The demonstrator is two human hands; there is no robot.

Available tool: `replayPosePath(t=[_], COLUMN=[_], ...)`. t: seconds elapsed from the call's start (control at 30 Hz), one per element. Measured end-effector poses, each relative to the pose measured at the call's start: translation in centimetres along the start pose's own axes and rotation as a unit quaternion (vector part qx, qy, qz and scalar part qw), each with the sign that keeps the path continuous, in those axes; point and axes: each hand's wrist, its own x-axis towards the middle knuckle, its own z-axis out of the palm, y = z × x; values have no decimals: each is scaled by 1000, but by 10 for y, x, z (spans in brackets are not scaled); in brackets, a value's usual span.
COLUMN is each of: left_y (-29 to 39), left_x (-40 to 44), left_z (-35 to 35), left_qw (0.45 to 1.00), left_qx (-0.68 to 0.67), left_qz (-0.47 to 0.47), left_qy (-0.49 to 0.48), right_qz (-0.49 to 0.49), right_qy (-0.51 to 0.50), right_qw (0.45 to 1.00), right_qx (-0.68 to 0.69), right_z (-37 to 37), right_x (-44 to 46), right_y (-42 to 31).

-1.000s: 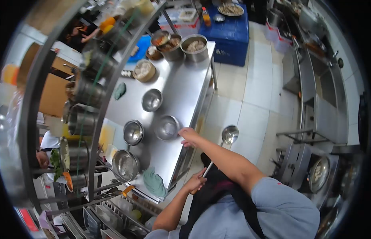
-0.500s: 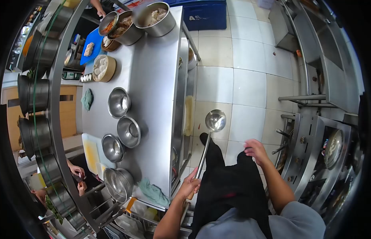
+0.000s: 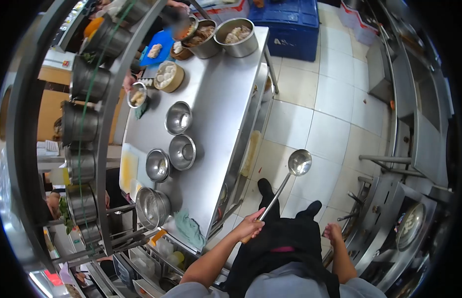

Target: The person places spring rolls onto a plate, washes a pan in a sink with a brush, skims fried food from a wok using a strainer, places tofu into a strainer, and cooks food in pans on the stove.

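My left hand [image 3: 250, 226] is closed round the wooden-ended handle of a long metal ladle [image 3: 275, 198]. The ladle's round bowl [image 3: 299, 162] points forward over the tiled floor, and nothing shows inside it. To the right of my dark apron, my right hand [image 3: 333, 232] hangs with its fingers curled in and nothing visible in them. Its closest neighbour is the stove side, where a pan [image 3: 410, 226] holds pale pieces of food.
Left of me runs a steel table [image 3: 211, 119] carrying metal bowls [image 3: 182, 151], a bamboo steamer [image 3: 170, 77], food pots [image 3: 237, 37] and a green cloth [image 3: 189, 228]. Across it, another person's hand [image 3: 129, 82] holds a small bowl [image 3: 137, 95]. A blue chest [image 3: 290, 30] stands ahead.
The view has swung, so the table sits further right. My right hand has drawn down and its fingers have curled. A small bowl in another person's hand has appeared over the table's far side.
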Motion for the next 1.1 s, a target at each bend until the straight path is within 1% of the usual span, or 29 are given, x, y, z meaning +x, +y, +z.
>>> replayPosePath(t=[0.07,0.17,0.3,0.4,0.5,0.6,0.7,0.83,0.93,1.0,1.03,1.1], left_y=[-1,3,4,7,9,3,-2,-3,-4,-8,-9,-14], left_x=[2,1,-2,-9,-12,-13,-14,-17,-18,-19,-19,-20], left_z=[3,8,10,14,16,19,22,31,38,42,43,44], left_qw=[1000,999,998,996,997,996,996,996,996,996,996,997], left_qx=[-6,15,10,24,6,-3,-14,-20,2,12,18,20], left_qz=[22,39,57,81,75,82,84,81,79,78,81,69], left_qy=[-4,-12,-18,-19,-21,-27,-29,-26,-27,-31,-33,-31], right_qz=[27,29,8,-17,-10,-43,-45,-41,-29,-11,-10,60], right_qy=[23,27,25,-10,-8,-8,-14,-9,-1,12,12,24], right_qw=[999,999,999,1000,999,999,999,999,1000,997,996,962], right_qx=[-18,-36,-23,-18,-33,-28,-6,0,0,80,86,266], right_z=[-6,-19,-26,-20,-22,-20,-21,-33,-44,-61,-73,-106], right_x=[-7,-2,-7,-15,-5,-18,-17,-12,-1,21,40,88], right_y=[-2,-2,-16,-41,-52,-68,-72,-65,-53,-40,-35,-31])
